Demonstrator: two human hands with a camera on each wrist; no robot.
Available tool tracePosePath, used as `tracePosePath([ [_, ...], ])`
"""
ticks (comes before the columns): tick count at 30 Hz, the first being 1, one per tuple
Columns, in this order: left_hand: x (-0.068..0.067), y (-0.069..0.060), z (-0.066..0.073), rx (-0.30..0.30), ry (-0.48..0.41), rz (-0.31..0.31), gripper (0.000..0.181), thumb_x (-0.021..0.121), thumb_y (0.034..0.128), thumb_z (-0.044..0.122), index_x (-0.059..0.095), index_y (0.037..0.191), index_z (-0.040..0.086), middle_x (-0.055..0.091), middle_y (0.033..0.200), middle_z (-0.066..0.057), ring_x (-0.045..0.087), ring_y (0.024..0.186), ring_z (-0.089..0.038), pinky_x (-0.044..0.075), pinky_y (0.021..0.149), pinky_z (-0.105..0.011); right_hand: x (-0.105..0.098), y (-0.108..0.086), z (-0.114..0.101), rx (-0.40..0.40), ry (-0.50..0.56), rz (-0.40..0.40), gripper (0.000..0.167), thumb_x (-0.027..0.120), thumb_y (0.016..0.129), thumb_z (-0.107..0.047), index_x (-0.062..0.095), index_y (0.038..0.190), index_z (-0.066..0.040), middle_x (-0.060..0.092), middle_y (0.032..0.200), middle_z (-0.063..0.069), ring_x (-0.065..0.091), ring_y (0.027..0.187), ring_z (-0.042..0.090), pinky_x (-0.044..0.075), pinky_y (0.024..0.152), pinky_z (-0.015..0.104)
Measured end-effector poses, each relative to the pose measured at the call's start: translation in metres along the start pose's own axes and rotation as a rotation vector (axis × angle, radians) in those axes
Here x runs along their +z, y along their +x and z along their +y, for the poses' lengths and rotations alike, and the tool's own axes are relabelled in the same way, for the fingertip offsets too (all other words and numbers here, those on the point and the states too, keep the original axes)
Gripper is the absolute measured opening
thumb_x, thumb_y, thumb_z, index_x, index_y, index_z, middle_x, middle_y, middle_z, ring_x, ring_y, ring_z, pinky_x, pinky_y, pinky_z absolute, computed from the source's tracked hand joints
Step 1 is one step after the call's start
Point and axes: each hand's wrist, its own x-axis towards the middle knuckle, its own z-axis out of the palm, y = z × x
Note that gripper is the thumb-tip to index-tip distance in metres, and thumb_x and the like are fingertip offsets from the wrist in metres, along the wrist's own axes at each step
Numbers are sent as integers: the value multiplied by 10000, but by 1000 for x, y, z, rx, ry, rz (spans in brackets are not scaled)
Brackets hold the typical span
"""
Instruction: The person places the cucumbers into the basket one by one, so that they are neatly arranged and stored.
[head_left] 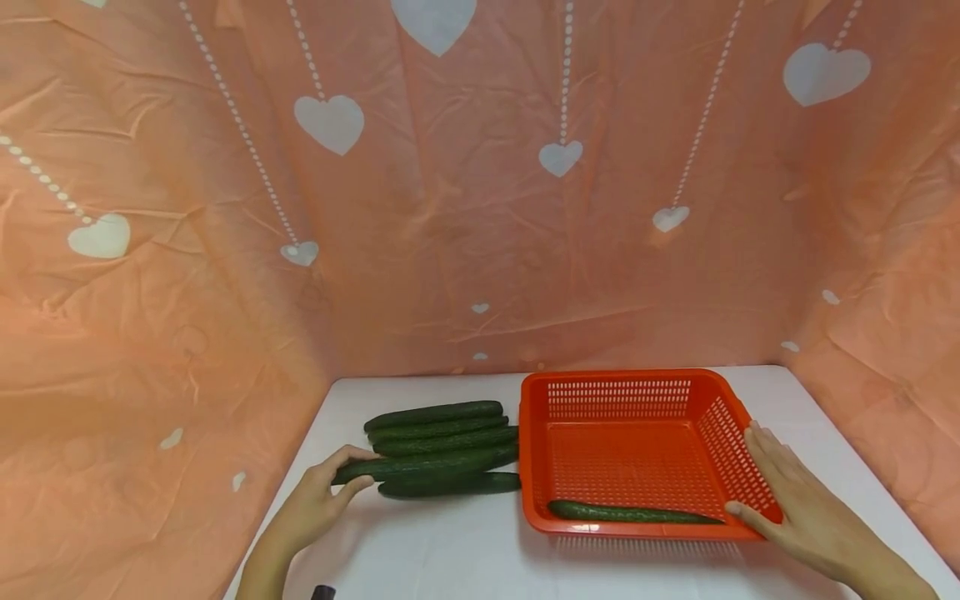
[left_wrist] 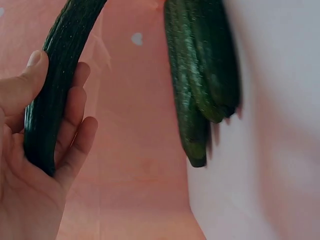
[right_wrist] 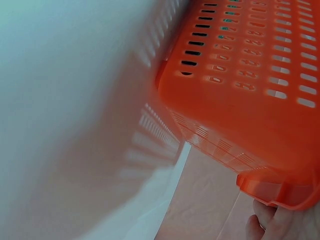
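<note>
A cucumber (left_wrist: 62, 65) is pinched at one end by the left hand (head_left: 318, 496), near other cucumbers (head_left: 442, 444) on the surface (head_left: 420, 554); the basket (head_left: 534, 450) is touched at its right rim by the spread right hand (head_left: 806, 508).

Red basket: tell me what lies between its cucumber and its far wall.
In the head view, only the bare floor of the red basket lies between the cucumber and far wall.

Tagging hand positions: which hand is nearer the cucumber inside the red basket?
Right. The right hand touches the right side of the red basket, close to one end of the cucumber inside; the left hand is left of the basket, gripping another cucumber.
</note>
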Motion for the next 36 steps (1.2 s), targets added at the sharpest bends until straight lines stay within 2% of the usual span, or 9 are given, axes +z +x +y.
tracePosePath([
  [4, -2, 7, 8, -4, -11, 46, 282, 757, 1020, 207, 697, 1296, 208, 750, 1278, 24, 694, 1229, -286, 580, 986, -539, 0, 0, 1, -10, -2, 9, 1093, 846, 909, -375, 194, 1696, 12, 156, 1776, 209, -87, 1627, 41, -120, 1197, 115],
  [10, 9, 21, 19, 3, -78, 59, 314, 744, 1029, 190, 683, 1337, 186, 725, 1352, -59, 651, 1303, -386, 539, 1020, -634, 1, -1, 0, 9, -1, -16, 1090, 827, 929, -389, 166, 1703, 2, 117, 1787, 192, -102, 1631, 68, -140, 1170, 110],
  [14, 19, 33, 29, 28, -102, 62, 330, 768, 1008, 193, 691, 1329, 204, 726, 1355, -27, 651, 1306, -284, 543, 1042, -570, 0, -1, 0, 7, 4, -9, 1089, 830, 927, -385, 171, 1703, 0, 129, 1783, 202, -96, 1635, 72, -135, 1184, 108],
  [16, 23, 39, 35, 45, -139, 48, 333, 770, 1007, 197, 692, 1332, 195, 728, 1348, -36, 724, 985, -181, 608, 882, -458, 0, -1, 0, 7, 4, -11, 1089, 827, 931, -384, 162, 1706, -5, 124, 1784, 201, -96, 1637, 82, -137, 1186, 109],
  [20, 33, 48, 48, 71, -165, 31, 344, 785, 999, 222, 700, 1330, 186, 732, 1337, -5, 719, 961, -125, 615, 871, -395, 0, -1, 0, 13, 4, -19, 1089, 822, 937, -384, 150, 1708, -10, 108, 1787, 195, -107, 1636, 84, -148, 1187, 118],
  [21, 36, 51, 52, 79, -179, 25, 342, 785, 1000, 225, 701, 1328, 178, 733, 1335, -5, 732, 972, -156, 617, 891, -419, 0, -1, -1, 16, 6, -24, 1089, 819, 940, -383, 143, 1709, -10, 100, 1788, 195, -111, 1635, 88, -157, 1183, 123],
  [23, 42, 56, 59, 82, -176, 28, 336, 797, 991, 241, 710, 1312, 199, 735, 1331, 31, 655, 1312, -222, 549, 1069, -516, 0, -1, -1, 24, 13, -29, 1089, 817, 942, -381, 139, 1709, -9, 97, 1787, 202, -110, 1640, 106, -164, 1180, 129],
  [26, 52, 63, 68, 74, -208, 22, 323, 804, 984, 216, 720, 1295, 198, 739, 1325, 32, 646, 1335, -287, 522, 1086, -584, 0, -1, -1, 34, 21, -39, 1089, 809, 951, -381, 121, 1712, -15, 84, 1787, 207, -105, 1648, 145, -176, 1174, 140],
  [36, 81, 80, 98, 36, -276, -1, 303, 797, 987, 177, 731, 1282, 179, 741, 1309, 2, 654, 1306, -288, 508, 1104, -582, 0, -1, 0, 17, 13, -24, 1083, 815, 945, -382, 147, 1702, 10, 93, 1789, 194, -109, 1638, 91, -149, 1187, 118],
])
